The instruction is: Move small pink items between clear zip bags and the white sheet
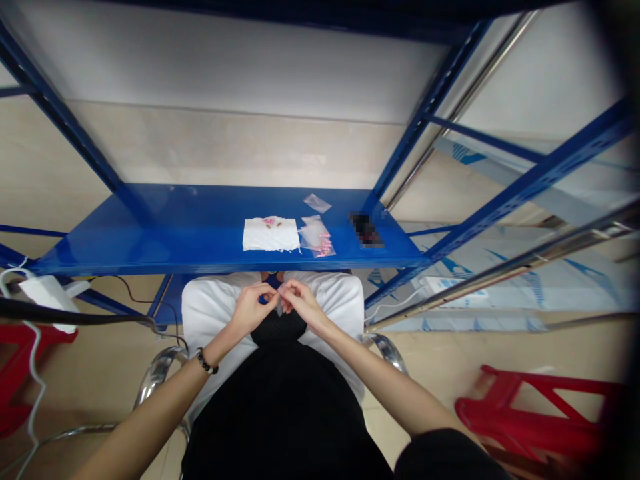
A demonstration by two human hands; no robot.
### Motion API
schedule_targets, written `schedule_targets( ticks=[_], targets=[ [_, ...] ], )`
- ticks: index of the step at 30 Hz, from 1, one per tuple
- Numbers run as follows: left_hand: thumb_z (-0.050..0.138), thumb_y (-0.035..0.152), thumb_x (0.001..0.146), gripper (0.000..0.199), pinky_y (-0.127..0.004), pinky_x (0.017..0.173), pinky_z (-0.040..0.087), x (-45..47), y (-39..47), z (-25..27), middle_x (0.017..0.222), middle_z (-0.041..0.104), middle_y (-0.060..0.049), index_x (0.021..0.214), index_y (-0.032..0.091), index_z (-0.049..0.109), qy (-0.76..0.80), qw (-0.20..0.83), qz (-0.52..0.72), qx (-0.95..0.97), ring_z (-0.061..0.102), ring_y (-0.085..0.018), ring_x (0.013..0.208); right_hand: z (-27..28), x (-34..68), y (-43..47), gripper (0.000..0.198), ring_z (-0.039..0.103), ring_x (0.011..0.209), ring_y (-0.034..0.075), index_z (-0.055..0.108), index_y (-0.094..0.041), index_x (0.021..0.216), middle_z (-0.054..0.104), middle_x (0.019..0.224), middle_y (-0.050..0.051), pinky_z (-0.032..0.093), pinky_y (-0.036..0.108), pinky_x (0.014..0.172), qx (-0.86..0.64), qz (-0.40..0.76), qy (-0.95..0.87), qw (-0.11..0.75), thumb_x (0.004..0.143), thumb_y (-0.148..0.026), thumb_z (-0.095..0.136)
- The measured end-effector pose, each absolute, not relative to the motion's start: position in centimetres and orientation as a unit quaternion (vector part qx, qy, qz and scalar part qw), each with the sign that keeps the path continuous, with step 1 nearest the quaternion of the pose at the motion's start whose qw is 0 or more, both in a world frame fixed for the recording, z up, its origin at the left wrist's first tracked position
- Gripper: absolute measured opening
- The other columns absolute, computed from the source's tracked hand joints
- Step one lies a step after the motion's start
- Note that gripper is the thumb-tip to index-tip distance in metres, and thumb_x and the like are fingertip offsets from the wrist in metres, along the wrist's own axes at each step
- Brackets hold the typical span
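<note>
Above my lap, my left hand (256, 307) and my right hand (300, 300) meet with fingertips pinched together. Between them is something small and greyish that I cannot make out. Beyond the hands, on the blue shelf (150, 230), lies a white cloth or paper sheet (265, 239). A few small pink and brownish pieces (270, 223) rest near its far edge. Right beside the sheet is a clear plastic bag (314, 233) with several pink pieces in its near corner. Another clear plastic bag (317, 203) lies flat behind it.
A dark, blurred-out flat object (366, 230) is at the shelf's right end. Blue uprights (415, 140) frame the shelf. Red stools (530, 407) stand low on both sides. A white power strip (47, 300) with cables hangs at the left, and a metal rail (530, 267) runs along the right.
</note>
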State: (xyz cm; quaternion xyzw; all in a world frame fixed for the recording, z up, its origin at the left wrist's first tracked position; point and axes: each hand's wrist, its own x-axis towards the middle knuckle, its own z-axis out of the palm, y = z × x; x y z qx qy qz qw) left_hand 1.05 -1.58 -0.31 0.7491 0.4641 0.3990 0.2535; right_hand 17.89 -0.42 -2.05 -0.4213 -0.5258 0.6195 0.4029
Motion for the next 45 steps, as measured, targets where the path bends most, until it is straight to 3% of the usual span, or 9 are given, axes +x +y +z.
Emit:
schedule_targets(
  ticks=[7,13,16,19,23,28,32,38,45],
  targets=[
    [0.057,0.024,0.087,0.020,-0.027,0.064,0.038,1.7,-2.0,-0.7,0.067,0.065,-0.001,0.071,0.019,0.068,0.502,0.242,0.380,0.738,0.056,-0.015,0.066,-3.0,17.9,-0.2,0.013,0.056,0.053,0.012,0.042,-0.022,0.076,0.051,0.060,-0.006,0.046,0.024,0.053,-0.500,0.534,-0.555,0.395,0.075,-0.021,0.055],
    [0.056,0.017,0.081,0.014,-0.026,0.064,0.037,1.2,-1.7,-1.0,0.064,0.058,0.001,0.069,0.018,0.061,0.523,0.240,0.368,0.731,0.052,-0.014,0.064,0.2,18.4,-1.9,0.053,0.051,0.115,0.028,0.044,-0.020,0.131,0.051,0.127,0.014,0.046,0.044,0.093,-0.403,0.167,-0.841,0.320,0.079,-0.011,0.053],
    [0.055,0.014,0.078,0.010,-0.024,0.061,0.035,0.7,-1.0,-1.2,0.064,0.054,0.003,0.071,0.017,0.060,0.505,0.293,0.370,0.723,0.048,-0.012,0.062,1.7,18.6,-2.2,0.045,0.045,0.121,0.029,0.048,-0.020,0.129,0.049,0.131,0.014,0.042,0.045,0.097,-0.331,0.107,-0.895,0.277,0.085,-0.010,0.051],
    [0.055,0.014,0.075,0.010,-0.024,0.061,0.034,0.5,-0.5,-1.4,0.065,0.050,0.004,0.066,0.017,0.056,0.482,0.335,0.372,0.719,0.047,-0.012,0.063,2.6,19.0,-1.8,0.028,0.049,0.111,0.027,0.055,-0.019,0.119,0.057,0.117,0.012,0.042,0.043,0.093,-0.312,0.115,-0.910,0.248,0.091,-0.021,0.055],
    [0.057,0.019,0.076,0.011,-0.024,0.064,0.035,0.6,-0.5,-1.5,0.068,0.051,0.002,0.065,0.016,0.057,0.471,0.415,0.378,0.680,0.047,-0.013,0.068,2.8,19.7,-1.4,0.038,0.048,0.109,0.027,0.055,-0.019,0.122,0.059,0.113,0.011,0.041,0.042,0.093,-0.281,0.126,-0.923,0.231,0.089,-0.036,0.063],
    [0.057,0.029,0.081,0.017,-0.026,0.070,0.041,0.7,-1.0,-1.4,0.073,0.060,0.000,0.077,0.014,0.064,0.454,0.538,0.377,0.602,0.054,-0.016,0.074,1.8,19.7,-1.3,0.030,0.049,0.101,0.025,0.055,-0.021,0.127,0.060,0.106,0.010,0.040,0.040,0.087,-0.306,0.110,-0.911,0.254,0.097,-0.025,0.050],
    [0.058,0.035,0.084,0.022,-0.028,0.078,0.045,1.2,-1.1,-1.0,0.084,0.064,-0.004,0.080,0.015,0.064,0.431,0.599,0.408,0.537,0.059,-0.018,0.084,1.1,19.4,-1.0,0.018,0.049,0.095,0.025,0.062,-0.021,0.110,0.061,0.095,0.009,0.039,0.039,0.084,-0.343,0.130,-0.883,0.293,0.096,-0.024,0.051],
    [0.059,0.050,0.088,0.038,-0.031,0.078,0.051,1.7,-1.6,-0.3,0.100,0.067,-0.008,0.108,0.018,0.059,0.347,0.706,0.380,0.487,0.066,-0.020,0.091,0.8,19.3,-0.5,0.012,0.051,0.081,0.020,0.058,-0.020,0.079,0.059,0.079,0.003,0.041,0.033,0.076,-0.397,0.251,-0.802,0.369,0.089,-0.027,0.061],
    [0.055,0.050,0.091,0.041,-0.031,0.078,0.051,0.4,-1.3,0.1,0.100,0.072,-0.014,0.100,0.013,0.069,0.308,0.684,0.241,0.615,0.067,-0.022,0.094,1.3,19.6,0.4,0.019,0.052,0.068,0.015,0.065,-0.019,0.082,0.060,0.072,0.000,0.040,0.027,0.065,-0.375,0.442,-0.733,0.356,0.083,-0.038,0.067]
  ],
)
